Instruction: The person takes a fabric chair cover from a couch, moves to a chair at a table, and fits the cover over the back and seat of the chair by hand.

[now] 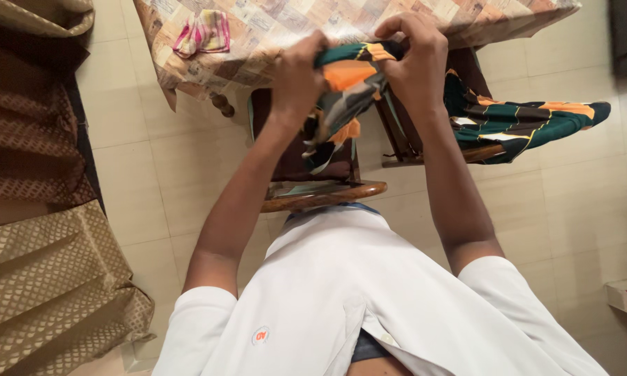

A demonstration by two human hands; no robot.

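A patterned cloth in dark green, orange, grey and black is bunched between both of my hands above a wooden chair. My left hand grips its left side and my right hand pinches its top right edge. The cloth's lower part hangs down toward the seat of the chair. A second piece of the same green and orange fabric lies draped over another chair to the right.
A table with a checked tablecloth stands ahead, with a small pink and yellow striped cloth on it. Brown and gold patterned cushions fill the left side. Pale floor tiles lie around the chairs.
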